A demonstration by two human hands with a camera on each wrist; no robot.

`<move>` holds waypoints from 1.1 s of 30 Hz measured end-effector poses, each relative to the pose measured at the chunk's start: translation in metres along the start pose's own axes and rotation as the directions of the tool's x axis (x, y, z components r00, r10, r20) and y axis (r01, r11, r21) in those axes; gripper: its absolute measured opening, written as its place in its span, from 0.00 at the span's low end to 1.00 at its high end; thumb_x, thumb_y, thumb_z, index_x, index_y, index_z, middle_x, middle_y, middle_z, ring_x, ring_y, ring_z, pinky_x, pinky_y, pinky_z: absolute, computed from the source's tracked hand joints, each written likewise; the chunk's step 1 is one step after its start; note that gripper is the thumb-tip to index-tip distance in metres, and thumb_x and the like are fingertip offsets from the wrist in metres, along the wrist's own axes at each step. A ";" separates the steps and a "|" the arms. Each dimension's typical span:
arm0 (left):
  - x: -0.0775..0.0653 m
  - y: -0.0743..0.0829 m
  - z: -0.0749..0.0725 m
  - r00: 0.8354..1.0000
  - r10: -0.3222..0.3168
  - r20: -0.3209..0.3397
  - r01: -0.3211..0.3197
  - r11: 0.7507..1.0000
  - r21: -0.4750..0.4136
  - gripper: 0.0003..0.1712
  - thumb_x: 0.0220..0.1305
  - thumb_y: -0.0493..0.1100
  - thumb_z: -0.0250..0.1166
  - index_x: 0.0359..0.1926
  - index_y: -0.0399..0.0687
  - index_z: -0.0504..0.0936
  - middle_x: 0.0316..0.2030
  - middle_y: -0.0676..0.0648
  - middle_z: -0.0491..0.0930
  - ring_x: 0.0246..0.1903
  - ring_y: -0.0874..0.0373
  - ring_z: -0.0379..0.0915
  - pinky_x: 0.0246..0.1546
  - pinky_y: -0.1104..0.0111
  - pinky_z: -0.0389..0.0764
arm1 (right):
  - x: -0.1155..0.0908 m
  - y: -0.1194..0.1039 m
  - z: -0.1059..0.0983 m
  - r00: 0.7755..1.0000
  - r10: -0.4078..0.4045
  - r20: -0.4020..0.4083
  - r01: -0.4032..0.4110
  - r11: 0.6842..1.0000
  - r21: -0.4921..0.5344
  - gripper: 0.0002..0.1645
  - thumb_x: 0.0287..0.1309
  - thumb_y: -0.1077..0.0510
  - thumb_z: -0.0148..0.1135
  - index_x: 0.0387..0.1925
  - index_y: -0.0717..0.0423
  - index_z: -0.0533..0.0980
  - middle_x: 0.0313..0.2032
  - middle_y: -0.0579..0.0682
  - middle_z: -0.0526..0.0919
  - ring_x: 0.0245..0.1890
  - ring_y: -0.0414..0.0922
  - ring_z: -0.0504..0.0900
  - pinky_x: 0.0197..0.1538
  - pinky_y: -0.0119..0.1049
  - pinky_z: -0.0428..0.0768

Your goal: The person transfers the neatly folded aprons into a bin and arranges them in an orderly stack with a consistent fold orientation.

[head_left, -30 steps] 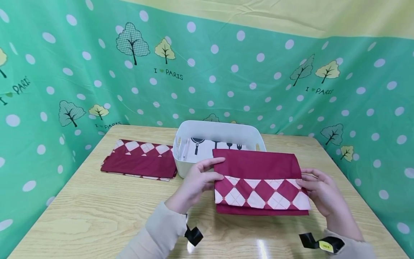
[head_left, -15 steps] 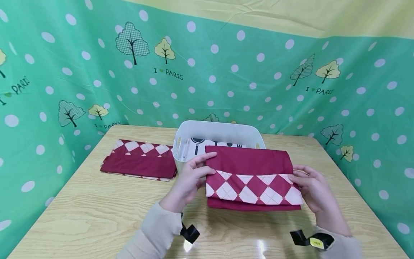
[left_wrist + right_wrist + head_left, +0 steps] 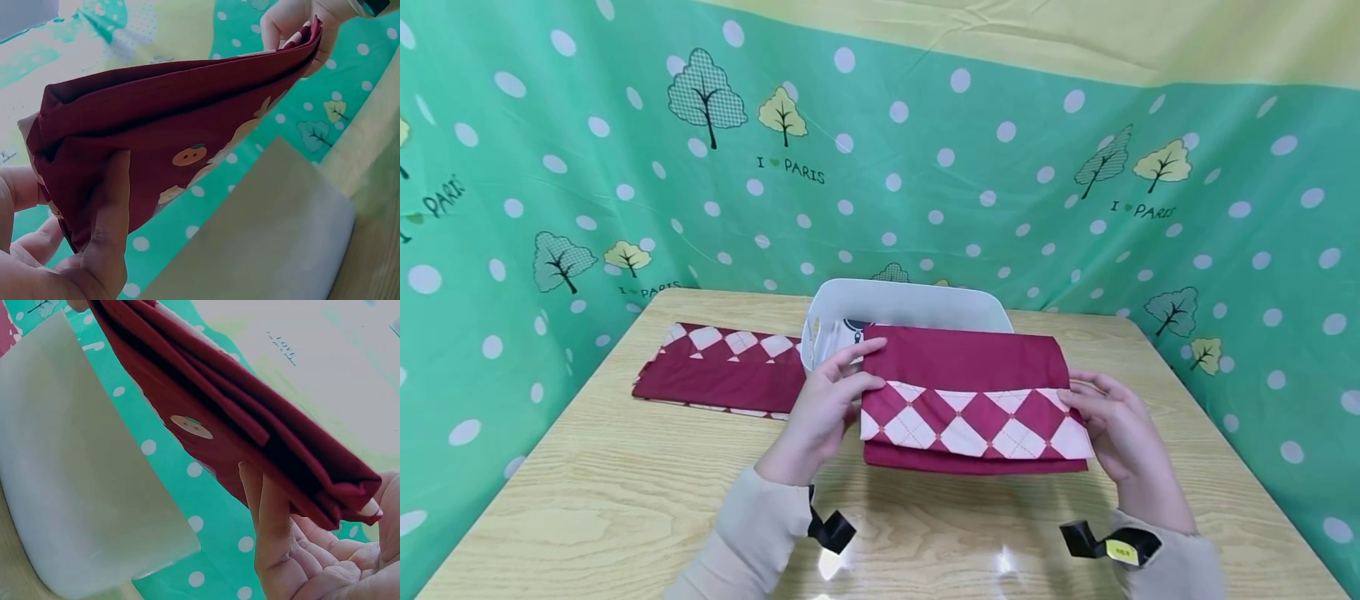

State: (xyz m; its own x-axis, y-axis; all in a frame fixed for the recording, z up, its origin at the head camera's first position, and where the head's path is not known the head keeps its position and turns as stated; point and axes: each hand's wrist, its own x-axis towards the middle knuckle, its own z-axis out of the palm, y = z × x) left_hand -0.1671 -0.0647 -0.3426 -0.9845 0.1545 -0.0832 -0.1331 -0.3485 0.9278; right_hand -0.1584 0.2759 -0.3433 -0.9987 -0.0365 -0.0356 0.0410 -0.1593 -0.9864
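Both my hands hold a folded dark red cloth (image 3: 962, 360) with a pink-and-red diamond band, raised in front of the white basket (image 3: 917, 302) and overlapping it in the head view. The left hand (image 3: 820, 412) pinches its left edge, and the right hand (image 3: 1123, 429) grips the right edge. In the left wrist view the folded layers (image 3: 175, 106) show edge-on, with an orange fruit print (image 3: 189, 155) on the underside. Fingers of the right hand (image 3: 300, 556) press under the thick stack of layers in the right wrist view. The basket's front is mostly hidden.
A second folded dark red cloth (image 3: 722, 379) with diamond trim lies on the wooden table (image 3: 625, 500) left of the basket. White cloth with a black print (image 3: 854, 332) shows inside the basket. A green dotted curtain (image 3: 880, 200) hangs behind and at both sides.
Both hands have moved left and slightly away from me with the folded cloth. It now covers more of the basket and its contents. The cloth on the left has stayed put.
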 end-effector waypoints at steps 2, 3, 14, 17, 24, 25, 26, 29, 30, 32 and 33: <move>0.000 0.002 -0.002 1.000 0.008 -0.002 -0.008 1.000 -0.007 0.30 0.61 0.30 0.60 0.65 0.52 0.75 0.39 0.53 0.83 0.30 0.63 0.81 0.30 0.74 0.80 | 0.001 -0.001 0.003 1.000 -0.003 0.010 0.003 1.000 0.016 0.13 0.68 0.66 0.55 0.43 0.46 0.79 0.35 0.41 0.88 0.33 0.38 0.86 0.37 0.31 0.85; 0.000 0.003 -0.003 1.000 0.010 -0.002 -0.010 1.000 -0.011 0.30 0.62 0.30 0.60 0.65 0.52 0.75 0.38 0.54 0.84 0.30 0.64 0.81 0.30 0.74 0.80 | 0.001 -0.001 0.005 1.000 -0.006 0.015 0.005 1.000 0.026 0.13 0.68 0.67 0.54 0.43 0.46 0.79 0.35 0.42 0.88 0.32 0.38 0.86 0.36 0.31 0.85; 0.006 0.012 -0.015 0.998 0.040 -0.041 -0.040 0.999 0.019 0.29 0.65 0.33 0.61 0.66 0.56 0.74 0.41 0.54 0.86 0.35 0.63 0.84 0.34 0.74 0.83 | 0.004 -0.004 0.022 0.999 -0.039 -0.011 0.040 0.997 0.071 0.12 0.67 0.66 0.57 0.43 0.46 0.80 0.34 0.42 0.89 0.32 0.38 0.88 0.35 0.31 0.86; 0.007 0.013 -0.018 0.998 0.046 -0.046 -0.045 0.999 0.028 0.29 0.65 0.33 0.61 0.66 0.56 0.73 0.38 0.56 0.87 0.36 0.63 0.84 0.35 0.74 0.82 | 0.005 -0.003 0.026 0.998 -0.046 -0.031 0.048 0.996 0.080 0.12 0.67 0.65 0.58 0.43 0.45 0.81 0.34 0.42 0.89 0.32 0.37 0.88 0.34 0.30 0.86; 0.008 0.015 -0.022 0.996 0.037 -0.087 -0.037 0.999 0.004 0.30 0.65 0.34 0.62 0.66 0.56 0.72 0.37 0.56 0.87 0.31 0.65 0.83 0.31 0.76 0.80 | 0.006 -0.002 0.029 0.995 -0.098 0.015 0.093 0.976 0.199 0.16 0.69 0.66 0.54 0.46 0.47 0.83 0.36 0.45 0.90 0.33 0.39 0.88 0.34 0.30 0.86; 0.008 0.015 -0.023 0.995 0.038 -0.096 -0.038 0.999 0.003 0.29 0.65 0.35 0.62 0.66 0.56 0.71 0.37 0.56 0.87 0.31 0.65 0.83 0.30 0.76 0.80 | 0.006 -0.001 0.030 0.994 -0.108 0.033 0.098 0.970 0.223 0.17 0.69 0.67 0.52 0.47 0.47 0.83 0.37 0.46 0.89 0.34 0.39 0.88 0.35 0.31 0.86; 0.009 0.015 -0.024 0.994 0.040 -0.105 -0.040 0.999 -0.001 0.29 0.66 0.35 0.63 0.66 0.57 0.71 0.36 0.56 0.87 0.29 0.66 0.82 0.27 0.77 0.78 | 0.006 -0.001 0.030 0.992 -0.119 0.053 0.102 0.964 0.245 0.18 0.70 0.67 0.51 0.48 0.48 0.83 0.39 0.47 0.89 0.35 0.40 0.88 0.37 0.31 0.86; 0.009 0.017 -0.026 0.991 0.047 -0.123 -0.050 0.999 -0.018 0.29 0.66 0.36 0.63 0.66 0.57 0.70 0.35 0.56 0.87 0.22 0.68 0.77 0.21 0.79 0.70 | 0.006 0.002 0.030 0.982 -0.148 0.114 0.109 0.950 0.293 0.21 0.70 0.70 0.48 0.52 0.50 0.82 0.44 0.47 0.88 0.39 0.41 0.88 0.40 0.32 0.86; 0.009 0.018 -0.027 0.991 0.049 -0.125 -0.052 0.998 -0.024 0.30 0.66 0.36 0.63 0.67 0.56 0.70 0.36 0.56 0.86 0.20 0.69 0.73 0.19 0.80 0.67 | 0.006 0.002 0.030 0.979 -0.155 0.134 0.108 0.946 0.306 0.22 0.70 0.70 0.47 0.53 0.50 0.82 0.46 0.48 0.88 0.41 0.41 0.88 0.41 0.32 0.86; 0.009 0.020 -0.029 0.990 0.050 -0.130 -0.055 0.998 -0.035 0.31 0.67 0.37 0.63 0.69 0.56 0.68 0.42 0.55 0.85 0.20 0.69 0.72 0.20 0.80 0.67 | 0.006 0.003 0.031 0.973 -0.161 0.164 0.103 0.944 0.315 0.24 0.70 0.72 0.46 0.55 0.50 0.81 0.48 0.48 0.87 0.44 0.41 0.88 0.43 0.33 0.86; 0.009 0.021 -0.029 0.990 0.051 -0.129 -0.056 0.998 -0.038 0.32 0.67 0.37 0.63 0.70 0.55 0.67 0.46 0.53 0.84 0.21 0.69 0.74 0.22 0.80 0.69 | 0.006 0.003 0.031 0.971 -0.161 0.174 0.101 0.944 0.314 0.24 0.69 0.72 0.46 0.56 0.50 0.80 0.49 0.48 0.87 0.45 0.41 0.87 0.44 0.33 0.86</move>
State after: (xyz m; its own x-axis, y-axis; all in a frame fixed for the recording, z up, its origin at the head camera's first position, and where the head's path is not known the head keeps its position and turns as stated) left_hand -0.1823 -0.0978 -0.3345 -0.9965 0.0157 -0.0824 -0.0820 -0.3919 0.9163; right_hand -0.1638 0.2449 -0.3414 -0.9715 -0.1816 0.1526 -0.0522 -0.4638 -0.8844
